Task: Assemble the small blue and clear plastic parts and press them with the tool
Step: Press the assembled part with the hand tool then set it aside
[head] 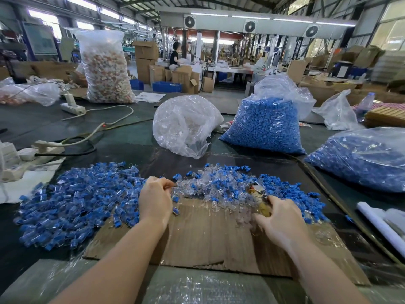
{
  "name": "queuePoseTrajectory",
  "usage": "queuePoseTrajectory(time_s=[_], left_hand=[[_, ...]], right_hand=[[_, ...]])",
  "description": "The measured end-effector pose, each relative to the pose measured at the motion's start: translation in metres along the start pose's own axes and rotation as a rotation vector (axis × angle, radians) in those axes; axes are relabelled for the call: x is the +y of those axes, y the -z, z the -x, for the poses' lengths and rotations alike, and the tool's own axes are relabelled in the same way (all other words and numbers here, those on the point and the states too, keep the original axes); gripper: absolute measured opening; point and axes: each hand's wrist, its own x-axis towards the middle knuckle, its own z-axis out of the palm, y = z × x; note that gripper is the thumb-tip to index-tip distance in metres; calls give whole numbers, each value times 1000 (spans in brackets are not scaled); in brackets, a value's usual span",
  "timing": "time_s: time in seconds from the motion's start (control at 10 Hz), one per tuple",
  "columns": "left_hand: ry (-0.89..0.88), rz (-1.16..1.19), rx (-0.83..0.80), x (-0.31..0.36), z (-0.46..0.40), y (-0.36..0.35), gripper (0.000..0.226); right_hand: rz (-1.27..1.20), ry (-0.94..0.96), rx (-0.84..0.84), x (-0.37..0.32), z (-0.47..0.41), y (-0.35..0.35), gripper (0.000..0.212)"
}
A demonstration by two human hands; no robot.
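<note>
- blue and clear loose parts (221, 183) lie heaped on the table just beyond a cardboard sheet (206, 238); a larger heap of what look like joined blue-and-clear pieces (74, 198) sits to the left, spilling onto the cardboard's left edge.
- left hand (154, 200): grip narrow, fingertips pinched at the near edge of the loose heap; it seems to nip a small clear piece, but the part is too small to confirm.
- right hand (282, 218): grip wrapped round a yellowish-brown tool (260, 200) whose head pokes into the clear pieces; tool type not readable from here.
- risk: the two heaps nearly touch behind the left hand, so unpressed parts could drift in among the joined ones and pass unchecked.
- risk: clear pieces on clear wrap over the cardboard are hard to see; a sweep of the right wrist could push them off the near edge.
- risk: pressing with the left fingertips close to the tool head could pinch a finger, or crack a part seated askew.
- risk: a dark cable (328, 189) runs beside the right heap and could snag a forearm and scatter parts.
- stock: bag of blue parts (265, 126) and slack clear bag (184, 126) stand well behind the work.
- writing: no brand, label or text legible; papers and wall boards in the background are too blurred to read.
</note>
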Motion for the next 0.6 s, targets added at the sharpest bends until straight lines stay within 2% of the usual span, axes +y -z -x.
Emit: queuePoseTrajectory(time_s=[0.3, 0.4, 0.5, 0.6], left_hand=[[-82, -183, -94, -11, -5, 8, 26], [-100, -154, -63, -8, 3, 13, 24], [-122, -33, -16, -4, 16, 17, 17], [-230, 138, 49, 0, 43, 28, 9]], right_hand=[[286, -71, 67, 26, -10, -11, 56], [304, -76, 72, 29, -8, -15, 67], [329, -64, 93, 30, -5, -15, 68], [252, 20, 258, 35, 11, -15, 58]])
